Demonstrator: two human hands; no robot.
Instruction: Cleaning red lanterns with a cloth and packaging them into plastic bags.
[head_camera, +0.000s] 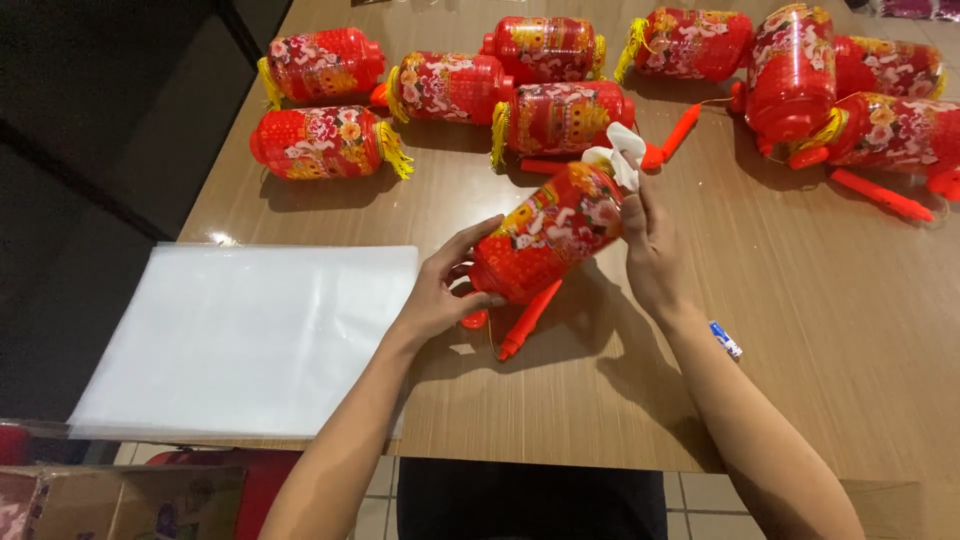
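I hold a red plastic lantern (548, 238) with flower prints, tilted above the wooden table (820, 330). My left hand (440, 285) grips its lower end. My right hand (648, 250) is at its upper end, pressing a white tissue (622, 155) against the top. An orange stick handle (528, 320) hangs from the lantern down to the table.
Several more red lanterns lie across the far part of the table, such as one at the far left (322, 142) and an upright one at the right (790, 75). A stack of clear plastic sheets (245, 340) lies at the left. A small blue and white object (726, 340) rests by my right forearm.
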